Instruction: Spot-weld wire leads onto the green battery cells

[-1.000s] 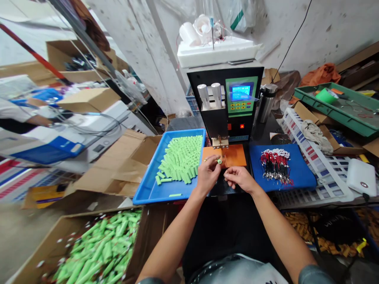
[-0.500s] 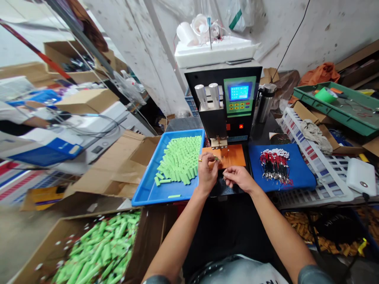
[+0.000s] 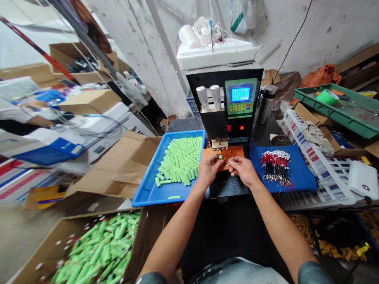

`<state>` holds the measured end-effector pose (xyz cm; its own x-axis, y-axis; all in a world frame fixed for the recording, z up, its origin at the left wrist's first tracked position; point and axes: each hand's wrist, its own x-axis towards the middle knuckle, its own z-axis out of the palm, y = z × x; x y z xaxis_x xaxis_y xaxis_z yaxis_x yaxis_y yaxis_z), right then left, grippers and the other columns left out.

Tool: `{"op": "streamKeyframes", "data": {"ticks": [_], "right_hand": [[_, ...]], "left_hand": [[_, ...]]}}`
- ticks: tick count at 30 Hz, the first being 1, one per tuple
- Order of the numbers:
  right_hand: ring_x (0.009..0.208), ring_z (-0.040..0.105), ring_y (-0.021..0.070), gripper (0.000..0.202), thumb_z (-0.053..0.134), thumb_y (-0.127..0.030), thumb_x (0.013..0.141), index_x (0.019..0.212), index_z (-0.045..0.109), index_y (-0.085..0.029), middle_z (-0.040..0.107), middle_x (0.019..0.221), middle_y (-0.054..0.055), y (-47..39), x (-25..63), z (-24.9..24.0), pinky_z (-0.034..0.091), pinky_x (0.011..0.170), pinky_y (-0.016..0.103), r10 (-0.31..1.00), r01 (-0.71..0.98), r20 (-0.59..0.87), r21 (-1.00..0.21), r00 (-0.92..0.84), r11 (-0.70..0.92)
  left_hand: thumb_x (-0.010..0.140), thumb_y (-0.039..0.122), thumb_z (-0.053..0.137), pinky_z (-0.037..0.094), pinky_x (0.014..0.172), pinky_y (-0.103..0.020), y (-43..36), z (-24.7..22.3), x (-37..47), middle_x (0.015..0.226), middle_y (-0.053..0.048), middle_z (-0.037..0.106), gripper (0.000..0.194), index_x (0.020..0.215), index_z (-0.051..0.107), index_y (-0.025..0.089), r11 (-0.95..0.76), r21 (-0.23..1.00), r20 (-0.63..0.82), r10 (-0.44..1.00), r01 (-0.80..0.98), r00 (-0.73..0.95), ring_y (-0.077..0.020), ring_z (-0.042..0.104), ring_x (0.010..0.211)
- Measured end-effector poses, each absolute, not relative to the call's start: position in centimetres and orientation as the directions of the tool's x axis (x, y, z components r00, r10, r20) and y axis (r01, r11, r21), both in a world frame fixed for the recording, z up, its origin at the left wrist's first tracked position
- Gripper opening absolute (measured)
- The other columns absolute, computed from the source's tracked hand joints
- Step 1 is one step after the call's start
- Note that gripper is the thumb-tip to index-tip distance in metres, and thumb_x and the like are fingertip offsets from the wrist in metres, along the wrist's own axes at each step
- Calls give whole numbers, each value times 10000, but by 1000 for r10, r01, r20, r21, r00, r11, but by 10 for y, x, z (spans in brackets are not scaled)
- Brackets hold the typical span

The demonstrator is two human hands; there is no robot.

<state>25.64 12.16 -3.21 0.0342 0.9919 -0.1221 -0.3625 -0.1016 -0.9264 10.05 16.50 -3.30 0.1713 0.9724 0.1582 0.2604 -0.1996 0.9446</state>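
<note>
Right now both hands meet over a flat orange board (image 3: 239,150) at the foot of a boxy black machine (image 3: 213,122) with a lit blue screen (image 3: 240,94) and two upright silver cylinders (image 3: 216,98) on its front. The left hand (image 3: 208,169) is closed, thumb and fingers pinching a small light-green cylinder (image 3: 220,157) whose round, silvery end faces up toward the head; it sits just below the machine's metal tip (image 3: 219,144). The right hand (image 3: 243,170) is close beside it, its fingertips drawn together on a thin wire-like strand (image 3: 227,164), too small to make out well. Under the wrists shows a dark speckled surface (image 3: 226,188)

To the left, a shallow blue plastic tray (image 3: 156,196) carries many light-green cylinders (image 3: 180,157), packed upright toward the back, with a few lying loose in front. To the right, a blue cloth mat (image 3: 303,173) bears a bundle of red and black wires (image 3: 276,167) with white ends. Below the tray, a brown cardboard box (image 3: 38,246) is heaped with green tubes (image 3: 99,252). Behind the mat stands a steel flask (image 3: 266,105); at far left a co-worker's pale sleeve (image 3: 13,110) shows, blurred
</note>
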Motion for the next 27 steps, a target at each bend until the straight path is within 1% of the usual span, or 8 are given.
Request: {"op": "streamKeyframes", "data": {"ticks": [2,5,8,11,15,18,21,27], "right_hand": [[464,526,80,400,825,-473,618,797,645,-163,596,558,-34,130,255,-28,454,430,196,990,-372,-106,-926,94,-64],[446,506,80,389,812,-477,612,760,615,-176,586,541,-37,142,252,-24,433,413,198,982,-342,-93,-939,167,-31],[413,471,71,377,782,-487,631,711,574,-183,575,520,-33,152,248,-22,388,394,196,978,-280,-64,-960,198,-6],[401,442,65,356,742,-491,667,681,556,-187,555,510,-33,158,243,-23,352,385,195,981,-218,-23,-976,195,20],[394,414,61,348,715,-487,692,659,526,-196,526,508,-38,161,238,-27,327,384,201,976,-190,4,-981,219,47],[402,411,66,352,707,-509,710,690,545,-196,517,519,-40,163,236,-32,332,389,208,972,-175,9,-983,233,51],[423,441,78,364,690,-538,737,743,572,-194,533,546,-33,164,236,-38,351,404,214,968,-129,26,-990,249,60],[461,496,105,402,660,-596,771,765,565,-205,561,591,-15,165,236,-46,390,438,229,958,-35,62,-997,279,74]], "left_hand": [[765,283,686,501,648,-269,167,-29,102,725,-23,702,181,887,755,168,-201,949,151,967,243,207,-163,626,672],[762,287,692,477,614,-255,170,-30,105,713,-13,700,204,917,755,170,-217,948,173,965,233,195,-152,605,644],[778,305,684,471,627,-251,173,-36,105,760,-17,712,203,922,754,180,-253,934,209,960,253,187,-155,610,682],[801,309,665,468,655,-256,175,-43,104,778,-26,719,172,878,756,186,-293,912,240,949,286,206,-163,614,714],[799,311,667,467,663,-269,178,-47,103,753,-28,712,169,879,761,194,-290,904,247,954,314,170,-167,606,690],[787,321,682,477,646,-273,179,-50,105,733,-27,704,183,901,762,203,-259,924,223,962,280,154,-175,612,681],[777,335,696,492,655,-281,181,-52,107,726,-29,702,210,932,758,208,-242,941,209,966,235,155,-193,632,707],[784,339,690,489,677,-281,182,-54,108,730,-23,698,220,962,749,224,-250,939,221,965,237,144,-199,643,739]]}}
